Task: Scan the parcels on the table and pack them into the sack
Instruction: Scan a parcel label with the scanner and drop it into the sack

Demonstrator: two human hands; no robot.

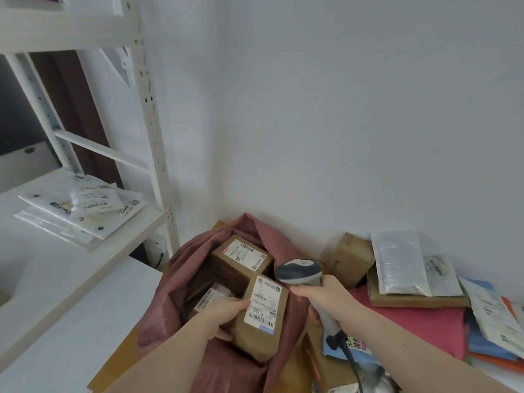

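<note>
A dusty-pink sack (181,282) stands open in the middle. Inside it lie a brown box (241,258) with a white label and a second labelled parcel (207,300) lower down. My left hand (226,314) grips a brown paper parcel (262,316) with a barcode label, held in the sack's mouth. My right hand (323,296) grips the handle of a grey barcode scanner (300,272), its head just right of the held parcel. More parcels wait on the table at the right: a brown box (351,258), a silver bubble mailer (399,265) and a pink mailer (411,321).
A white shelving rack (153,137) stands at the left with white mailers (82,208) on its shelf. Blue, orange and white mailers (493,321) pile up at the far right. The scanner's black cable (351,361) runs down past a brown box (326,364). A white wall is behind.
</note>
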